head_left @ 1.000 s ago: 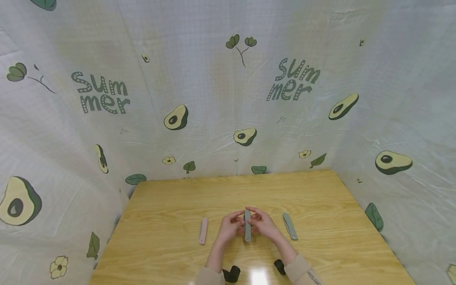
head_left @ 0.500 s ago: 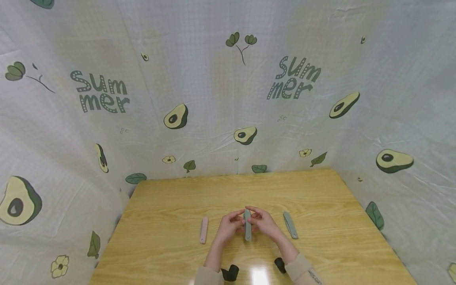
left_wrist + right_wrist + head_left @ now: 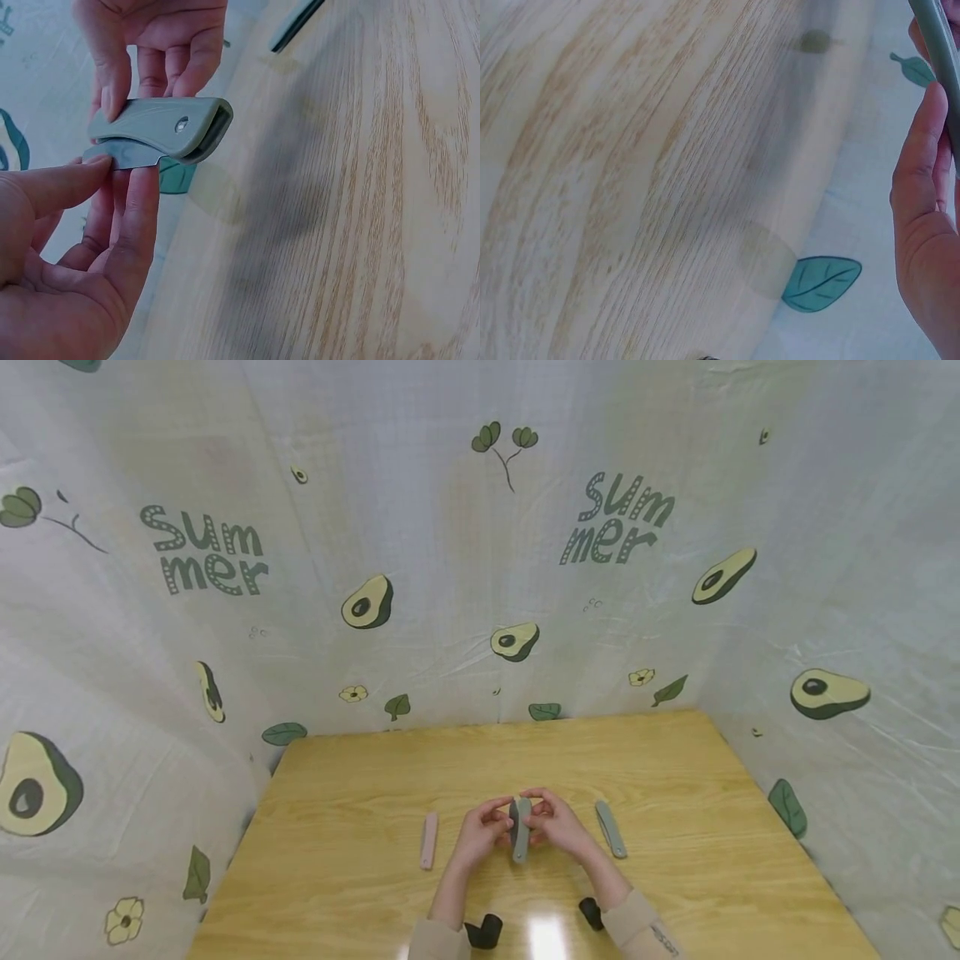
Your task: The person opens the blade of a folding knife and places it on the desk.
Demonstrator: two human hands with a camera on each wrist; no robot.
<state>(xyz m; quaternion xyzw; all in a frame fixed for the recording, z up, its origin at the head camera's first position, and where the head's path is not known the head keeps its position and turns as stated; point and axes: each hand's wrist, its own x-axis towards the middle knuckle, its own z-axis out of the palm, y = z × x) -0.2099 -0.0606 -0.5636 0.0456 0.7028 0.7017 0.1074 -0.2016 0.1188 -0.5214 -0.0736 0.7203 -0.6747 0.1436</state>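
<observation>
A grey-green folding knife point(image 3: 522, 839) is held upright between both hands above the wooden table. In the left wrist view its metal blade point(image 3: 135, 156) sticks partly out of the handle point(image 3: 161, 120). My left hand point(image 3: 476, 837) pinches the blade between thumb and fingers. On the other side, my right hand point(image 3: 561, 828) grips the handle with its thumb lying along it. A pink folding knife point(image 3: 428, 841) lies on the table to the left of the hands. To their right lies another grey-green folding knife point(image 3: 611, 829), folded.
The wooden table point(image 3: 360, 785) has white curtains point(image 3: 442, 527) with avocado prints on its back and sides. A black wrist device point(image 3: 486, 932) shows beside the left sleeve, and another black one point(image 3: 590, 913) beside the right.
The blade side of the held knife has swung out to the left from its handle, leaving a wider dark part showing. The other two knives stay where they were on the table.
</observation>
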